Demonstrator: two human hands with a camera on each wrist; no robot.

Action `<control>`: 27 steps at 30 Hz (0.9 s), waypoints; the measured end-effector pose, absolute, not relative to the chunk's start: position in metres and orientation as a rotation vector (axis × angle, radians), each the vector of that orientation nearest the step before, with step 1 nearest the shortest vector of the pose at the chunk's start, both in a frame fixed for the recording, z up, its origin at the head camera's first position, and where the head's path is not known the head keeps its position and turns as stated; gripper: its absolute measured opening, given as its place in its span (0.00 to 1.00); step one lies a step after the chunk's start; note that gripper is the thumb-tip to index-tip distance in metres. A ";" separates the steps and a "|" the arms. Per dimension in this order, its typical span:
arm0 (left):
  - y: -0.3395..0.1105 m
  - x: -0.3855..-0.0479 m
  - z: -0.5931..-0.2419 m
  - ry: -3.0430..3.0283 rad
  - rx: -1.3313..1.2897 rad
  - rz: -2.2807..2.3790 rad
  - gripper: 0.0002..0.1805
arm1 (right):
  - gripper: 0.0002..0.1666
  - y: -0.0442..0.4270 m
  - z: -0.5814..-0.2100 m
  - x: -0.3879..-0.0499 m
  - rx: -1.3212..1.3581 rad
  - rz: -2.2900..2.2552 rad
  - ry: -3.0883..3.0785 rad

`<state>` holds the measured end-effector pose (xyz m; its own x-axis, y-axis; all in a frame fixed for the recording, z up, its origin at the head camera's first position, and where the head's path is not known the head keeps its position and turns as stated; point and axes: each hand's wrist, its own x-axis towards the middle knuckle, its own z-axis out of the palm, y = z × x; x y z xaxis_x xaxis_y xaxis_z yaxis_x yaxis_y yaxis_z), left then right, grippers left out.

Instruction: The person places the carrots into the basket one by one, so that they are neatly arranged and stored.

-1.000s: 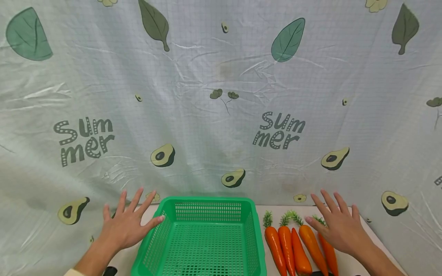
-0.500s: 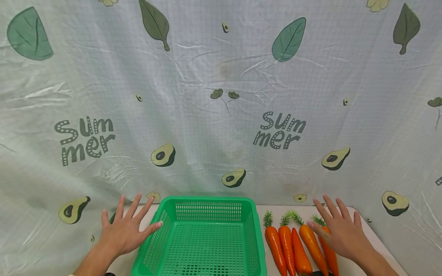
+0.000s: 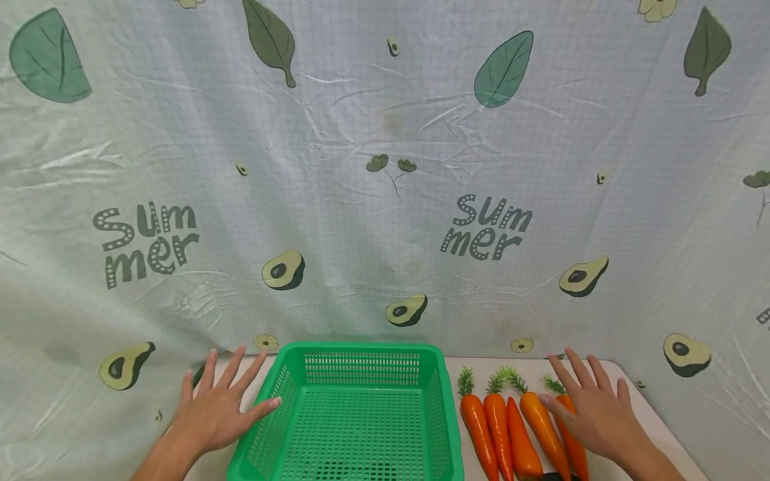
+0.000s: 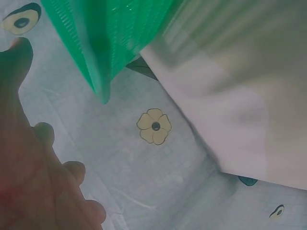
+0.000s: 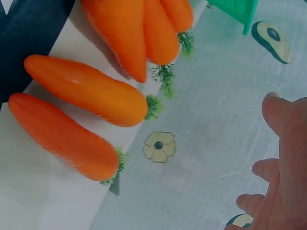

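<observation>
Nearest, along the bottom edge of the head view, a dark patch [image 3: 559, 477] showed by the carrot tips, too cut off to identify. A green basket [image 3: 363, 347] sat in the middle, its near end out of frame. At its left a person's left hand [image 3: 210, 417] was spread wide, the thumb overlapping the basket's rim from the head camera's angle; touching or apart could not be told there, though the left wrist view showed a gap. The right hand [image 3: 601, 417], spread too, partly covered the rightmost of five orange carrots [image 3: 522, 441]. These lay side by side to the basket's right, leafy green tops pointing away; the wrist view showed that hand apart from them, with some carrots cropped. Beneath was a pale table [image 3: 648, 414], much of it hidden. Beyond it hung a creased cloth [image 3: 361, 220] printed with avocados, leaves, flowers and "summer", running off the frame's sides and top.
</observation>
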<state>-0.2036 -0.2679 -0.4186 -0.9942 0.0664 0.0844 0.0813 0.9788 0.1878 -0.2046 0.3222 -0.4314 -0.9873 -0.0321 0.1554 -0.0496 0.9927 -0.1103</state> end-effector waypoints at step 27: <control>-0.272 -0.204 -0.437 -3.122 -0.059 -0.365 0.52 | 0.50 0.332 -0.459 -0.210 -0.021 0.164 -3.028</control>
